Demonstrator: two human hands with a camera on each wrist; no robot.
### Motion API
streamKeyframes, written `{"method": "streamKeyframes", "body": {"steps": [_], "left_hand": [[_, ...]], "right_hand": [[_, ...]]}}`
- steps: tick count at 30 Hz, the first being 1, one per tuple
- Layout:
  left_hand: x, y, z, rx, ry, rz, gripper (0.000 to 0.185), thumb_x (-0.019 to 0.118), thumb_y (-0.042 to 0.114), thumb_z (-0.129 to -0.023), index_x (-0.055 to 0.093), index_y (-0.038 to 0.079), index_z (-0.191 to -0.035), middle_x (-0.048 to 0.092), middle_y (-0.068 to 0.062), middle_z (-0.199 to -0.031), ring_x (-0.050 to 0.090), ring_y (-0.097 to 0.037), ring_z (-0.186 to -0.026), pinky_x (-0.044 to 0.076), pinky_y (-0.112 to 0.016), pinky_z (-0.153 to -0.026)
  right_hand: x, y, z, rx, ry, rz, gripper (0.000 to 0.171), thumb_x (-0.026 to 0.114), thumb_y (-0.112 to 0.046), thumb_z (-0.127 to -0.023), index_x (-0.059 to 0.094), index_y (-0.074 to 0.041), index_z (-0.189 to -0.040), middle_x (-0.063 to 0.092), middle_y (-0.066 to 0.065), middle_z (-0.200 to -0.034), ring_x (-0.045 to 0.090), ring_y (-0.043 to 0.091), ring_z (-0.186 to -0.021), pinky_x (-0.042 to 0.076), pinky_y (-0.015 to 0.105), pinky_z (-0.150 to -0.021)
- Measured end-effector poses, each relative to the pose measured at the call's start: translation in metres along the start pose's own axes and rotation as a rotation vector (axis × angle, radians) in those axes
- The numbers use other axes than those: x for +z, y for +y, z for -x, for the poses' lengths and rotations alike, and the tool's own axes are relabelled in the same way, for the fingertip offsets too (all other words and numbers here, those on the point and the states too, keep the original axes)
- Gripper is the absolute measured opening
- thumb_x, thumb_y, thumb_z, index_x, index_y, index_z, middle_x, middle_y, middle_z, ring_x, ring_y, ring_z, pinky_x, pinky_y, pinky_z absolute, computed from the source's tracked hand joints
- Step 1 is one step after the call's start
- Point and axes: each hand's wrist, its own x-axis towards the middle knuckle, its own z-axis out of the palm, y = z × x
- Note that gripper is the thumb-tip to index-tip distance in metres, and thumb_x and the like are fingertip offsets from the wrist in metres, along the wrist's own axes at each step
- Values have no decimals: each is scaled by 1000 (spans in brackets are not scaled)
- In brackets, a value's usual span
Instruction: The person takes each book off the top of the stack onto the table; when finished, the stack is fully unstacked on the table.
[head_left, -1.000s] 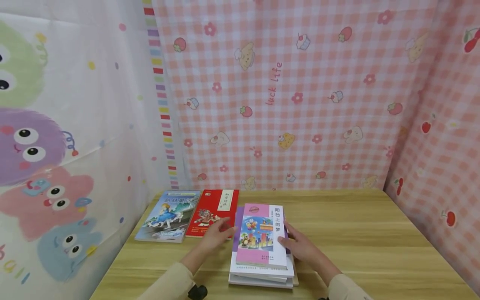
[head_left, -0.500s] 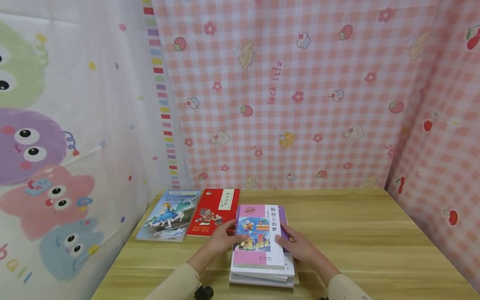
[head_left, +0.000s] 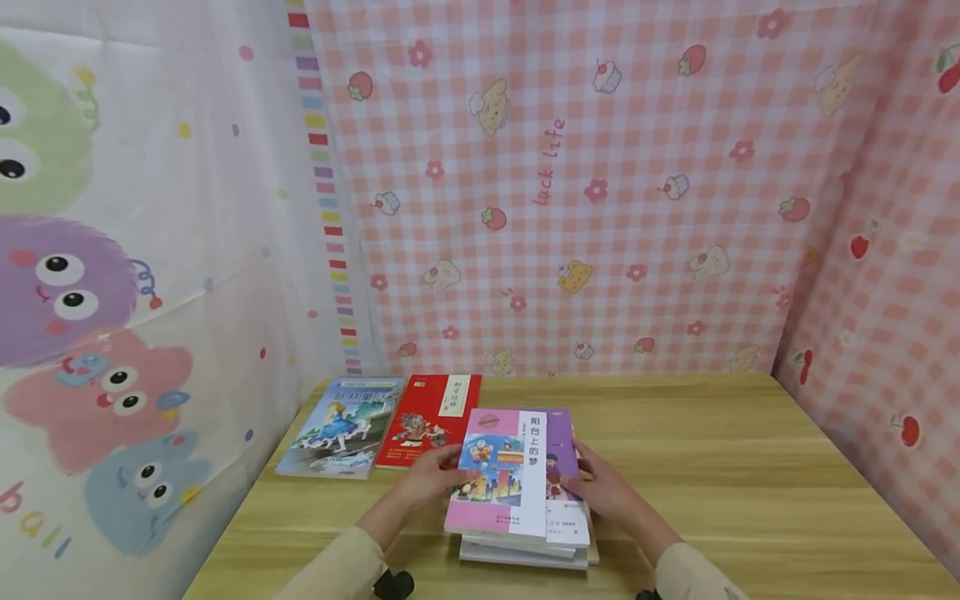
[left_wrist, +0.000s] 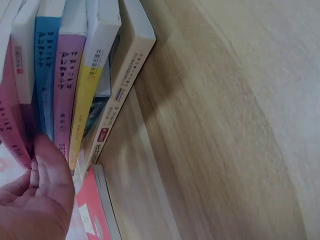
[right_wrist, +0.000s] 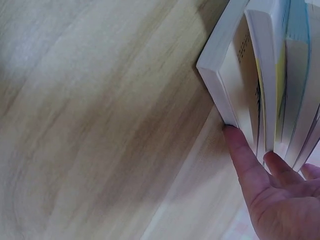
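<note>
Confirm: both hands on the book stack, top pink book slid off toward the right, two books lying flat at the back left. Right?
Not quite. In the head view the pink book has slid left on the stack, not right. Left hand, right hand and the two flat books are as stated.

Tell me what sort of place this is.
Probably a child's reading or study corner. A wooden table stands against cartoon-printed cloths: pink gingham and a white sheet with fuzzy monsters. Children's books lie on it: a stack between both hands and a red book.
</note>
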Motion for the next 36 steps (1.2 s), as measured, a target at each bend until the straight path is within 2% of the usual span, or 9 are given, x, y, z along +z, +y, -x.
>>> {"method": "streamKeyframes", "body": {"steps": [4,9,12,16,21,29,36], "left_hand": [[-5,-1,-2,-41,-57,96,70,76,19,-89,43,-3,-146,63,-12,-112,65,-22,-92,58,-37,-75],[-12,-4,-3,-55,-139,191,69,71,13,-92,37,-5,-149,63,-15,-117,66,-24,-96,57,-39,-80],[-14,-6,-4,-55,-163,220,69,71,12,-92,35,-5,-149,62,-15,-120,65,-25,-100,57,-40,-83],[-16,-7,-3,-62,-158,249,70,70,9,-92,34,-4,-150,61,-15,-122,65,-26,-102,55,-42,-88],[-17,-6,1,-77,-153,264,72,71,10,-91,33,0,-152,60,-16,-121,66,-26,-100,55,-44,-86],[-28,-5,6,-34,-153,291,72,67,9,-92,30,8,-153,61,-16,-125,68,-29,-100,56,-47,-85],[-39,-7,10,-10,-142,336,73,67,10,-92,29,11,-154,60,-17,-129,68,-30,-100,56,-45,-86]], "right_hand": [[-2,-2,-1,11,-4,15,70,60,-14,-99,22,-6,-157,38,35,-145,40,53,-131,34,63,-105],[-4,-3,-1,28,-17,33,69,60,-14,-99,23,-6,-157,39,34,-145,40,53,-131,34,63,-106],[-4,-4,-1,37,-24,29,70,60,-15,-99,22,-6,-157,39,34,-146,39,52,-132,33,63,-106],[-4,-5,-1,45,-28,23,70,59,-14,-99,21,-7,-158,37,32,-148,39,52,-132,32,64,-107],[-4,-5,0,45,-25,31,70,60,-14,-100,22,-7,-157,37,33,-148,40,52,-131,32,64,-107],[-4,-4,0,36,-23,24,70,60,-15,-99,22,-7,-157,37,32,-148,37,52,-134,30,64,-108],[-3,-3,-1,34,-16,28,69,60,-14,-99,24,-6,-157,39,33,-147,40,51,-132,33,63,-106]]}}
